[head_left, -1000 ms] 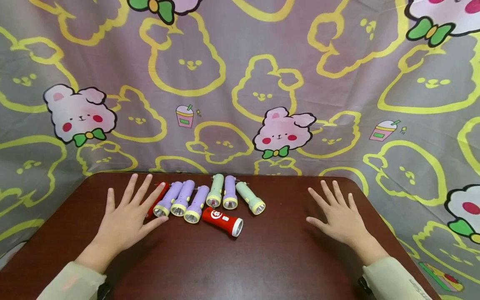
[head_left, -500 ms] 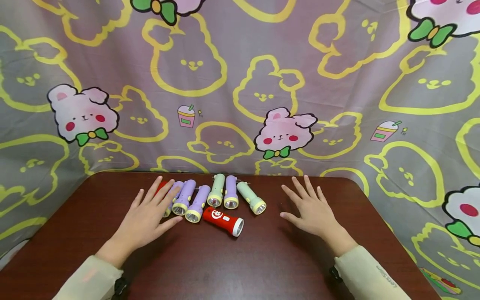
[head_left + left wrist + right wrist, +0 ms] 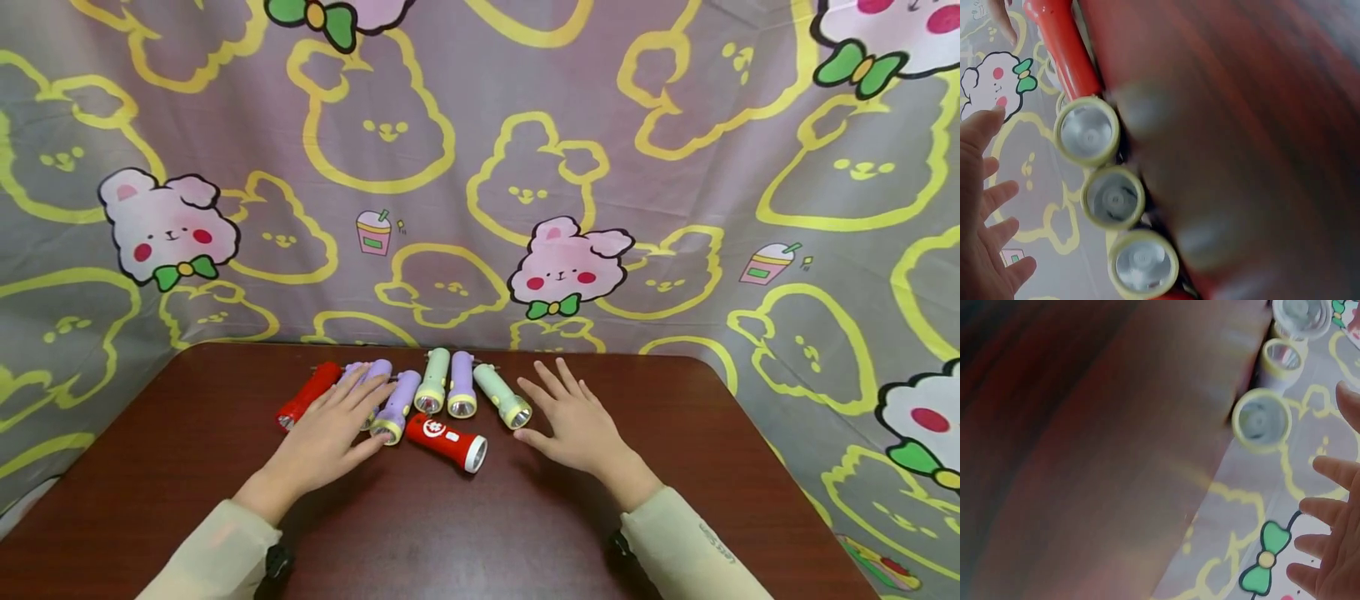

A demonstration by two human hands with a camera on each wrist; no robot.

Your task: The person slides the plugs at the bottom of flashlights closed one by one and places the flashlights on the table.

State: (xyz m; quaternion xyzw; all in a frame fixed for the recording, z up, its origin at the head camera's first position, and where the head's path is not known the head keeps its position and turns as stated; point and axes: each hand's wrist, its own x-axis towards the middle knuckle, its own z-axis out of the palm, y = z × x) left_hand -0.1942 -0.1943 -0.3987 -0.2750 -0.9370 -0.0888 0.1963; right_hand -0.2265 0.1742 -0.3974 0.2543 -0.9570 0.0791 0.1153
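Observation:
Several small flashlights lie in a loose row towards the back of the table. My left hand [image 3: 330,429], fingers spread and straight, hovers over the left end of the row, partly covering the purple flashlights [image 3: 405,392]. In the left wrist view the lens of a purple flashlight [image 3: 1088,131] faces the camera, beside the fingers. My right hand [image 3: 577,425], likewise spread and holding nothing, is just right of a mint green flashlight [image 3: 495,387]. Between the hands lies a red flashlight with a white head [image 3: 446,442]. Another red flashlight [image 3: 309,396] is left of my left hand.
Another mint green flashlight [image 3: 433,375] and a purple flashlight [image 3: 462,379] stand side by side mid-row. The dark red wooden table [image 3: 480,533] ends at a hanging cloth [image 3: 450,208] with cartoon prints, which also closes off both sides.
Both hands have moved inward towards each other, the right one much further left, the left one to the right. The leftmost red flashlight is uncovered. The flashlights have stayed put.

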